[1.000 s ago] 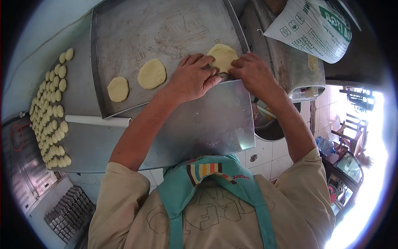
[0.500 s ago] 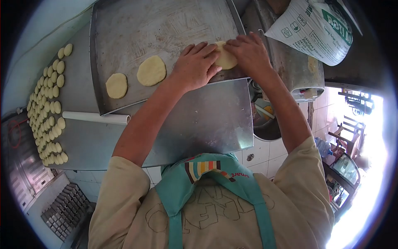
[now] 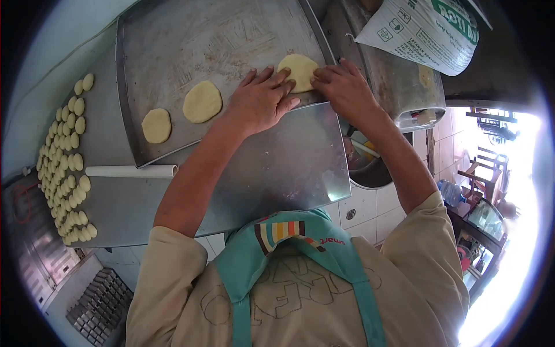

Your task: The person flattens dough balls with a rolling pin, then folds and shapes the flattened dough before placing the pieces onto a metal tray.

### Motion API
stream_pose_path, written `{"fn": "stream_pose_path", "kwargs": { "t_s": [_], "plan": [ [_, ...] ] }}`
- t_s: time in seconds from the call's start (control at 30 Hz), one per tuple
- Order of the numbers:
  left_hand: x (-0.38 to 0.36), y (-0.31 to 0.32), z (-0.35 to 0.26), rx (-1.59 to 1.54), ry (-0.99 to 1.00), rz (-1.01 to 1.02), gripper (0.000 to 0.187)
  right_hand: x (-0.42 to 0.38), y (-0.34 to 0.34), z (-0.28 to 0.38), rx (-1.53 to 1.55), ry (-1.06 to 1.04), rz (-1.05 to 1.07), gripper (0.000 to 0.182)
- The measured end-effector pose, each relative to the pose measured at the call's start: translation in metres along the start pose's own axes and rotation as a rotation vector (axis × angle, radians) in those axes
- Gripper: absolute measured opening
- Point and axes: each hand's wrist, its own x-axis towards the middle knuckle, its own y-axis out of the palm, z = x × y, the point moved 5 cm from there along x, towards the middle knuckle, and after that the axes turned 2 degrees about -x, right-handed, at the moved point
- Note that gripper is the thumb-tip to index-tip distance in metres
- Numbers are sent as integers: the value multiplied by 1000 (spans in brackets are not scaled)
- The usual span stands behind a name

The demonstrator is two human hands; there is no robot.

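Note:
Three flattened dough rounds lie in a row on a large metal baking tray point(image 3: 231, 34). My left hand point(image 3: 260, 101) has its fingers spread, and its fingertips touch the left edge of the rightmost dough round point(image 3: 297, 70). On that round's other side, my right hand point(image 3: 347, 87) rests its fingertips against the edge, the fingers loosely bent and not wrapped around anything. The middle dough round point(image 3: 202, 102) and the smaller left dough round point(image 3: 156, 126) lie untouched, to the left of my left hand.
Many small dough balls point(image 3: 63, 156) cover the left of the metal table point(image 3: 272, 156). A white rolling pin or tube point(image 3: 132, 171) lies below the tray. A printed white sack point(image 3: 425, 34) sits at upper right, above a metal machine point(image 3: 416, 95). A round metal bowl point(image 3: 376, 173) is beneath my right forearm.
My hands have drawn back slightly toward me, and the left has moved a little left. More of the rightmost dough round shows, and it looks wider. The whole view has shifted slightly.

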Motion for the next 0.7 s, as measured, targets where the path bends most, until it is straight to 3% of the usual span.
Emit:
{"fn": "stream_pose_path", "kwargs": {
  "t_s": [0.03,0.13,0.23,0.33,0.43,0.53,0.63,0.7],
  "plan": [
    [0,1,0,16,-13,53,55,-2,5,1,17,-37,65,23],
    [-9,-1,-8,21,29,42,56,-6,-6,5,94,-7,-64,25],
    [-15,2,-10,-42,23,-2,54,-5,5,11,144,-78,96,26],
    [-36,-11,-15,-126,7,-199,50,5,-15,15,261,-31,-92,28],
    [-79,-40,-25,-254,-49,-355,46,10,9,23,365,-71,96,30],
    [-147,-68,-24,-438,-207,-521,47,18,-7,29,290,-97,66,39],
    [-232,-77,4,-369,-498,-761,48,28,-28,49,446,-8,-49,48],
    [-291,-77,33,-384,-773,-955,48,38,-46,76,577,-77,-93,47]
  ]
}}
